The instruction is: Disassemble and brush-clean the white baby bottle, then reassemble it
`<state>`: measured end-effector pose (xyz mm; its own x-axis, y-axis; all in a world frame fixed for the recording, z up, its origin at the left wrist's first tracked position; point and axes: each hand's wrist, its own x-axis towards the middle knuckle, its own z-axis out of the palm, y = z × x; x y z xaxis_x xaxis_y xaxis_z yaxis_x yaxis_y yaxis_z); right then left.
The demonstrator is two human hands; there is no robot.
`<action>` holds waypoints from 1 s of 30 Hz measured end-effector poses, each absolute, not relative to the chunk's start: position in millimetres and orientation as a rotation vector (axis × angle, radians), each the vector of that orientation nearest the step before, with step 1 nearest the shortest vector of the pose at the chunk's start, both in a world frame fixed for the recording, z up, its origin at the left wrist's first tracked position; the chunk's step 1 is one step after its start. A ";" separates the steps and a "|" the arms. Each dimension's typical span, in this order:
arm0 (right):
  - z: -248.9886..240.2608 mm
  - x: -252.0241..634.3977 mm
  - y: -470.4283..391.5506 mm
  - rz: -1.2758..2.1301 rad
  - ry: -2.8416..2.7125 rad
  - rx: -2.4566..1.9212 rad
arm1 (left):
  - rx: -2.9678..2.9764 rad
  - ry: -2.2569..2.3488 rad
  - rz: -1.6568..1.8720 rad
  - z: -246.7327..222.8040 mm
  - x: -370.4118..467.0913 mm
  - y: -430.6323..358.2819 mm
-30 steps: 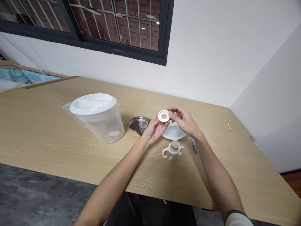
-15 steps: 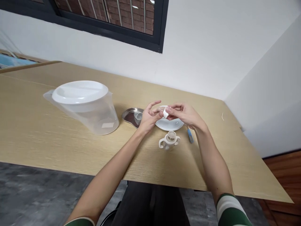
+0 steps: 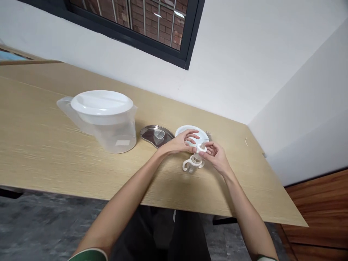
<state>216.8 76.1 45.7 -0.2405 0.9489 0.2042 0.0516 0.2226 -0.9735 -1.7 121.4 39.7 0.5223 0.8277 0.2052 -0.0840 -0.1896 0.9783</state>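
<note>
A white ring cap with a clear nipple [image 3: 201, 148] is at the mouth of the clear baby bottle [image 3: 193, 165], which stands upright on the table with two pale handles around it. My right hand [image 3: 216, 156] pinches the cap from the right. Thumb against the cap's left side, my left hand [image 3: 181, 142] has its other fingers spread over the white plate [image 3: 190, 129]. Whether the cap rests on the bottle rim cannot be told.
On the left of the wooden table [image 3: 67, 152] stands a large clear pitcher [image 3: 115, 132] with a white lid. A kidney-shaped metal tray [image 3: 146, 135] holds a small clear cup [image 3: 159, 134]. Bristles [image 3: 208, 135] show behind the plate. A wall runs along the back.
Both hands have come down and nearer with the cap, from over the plate to the bottle's mouth. My left fingers have spread. The camera view has tilted and shifted.
</note>
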 end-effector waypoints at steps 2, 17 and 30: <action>38.8 218.2 67.3 1.110 -1.673 -1.004 | 1.662 0.679 0.764 39.6 -3.4 118.9; 87.8 224.9 69.9 0.787 -2.503 -1.056 | 2.002 0.730 0.758 37.2 13.2 107.0; 123.4 211.4 80.1 0.834 -2.834 -1.203 | 1.978 0.624 0.761 32.9 18.7 109.2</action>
<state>211.4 80.1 123.4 -0.7143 0.6574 -0.2400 0.6826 0.5790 -0.4458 18.7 109.2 32.9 0.6833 0.6801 0.2656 0.1271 -0.4691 0.8740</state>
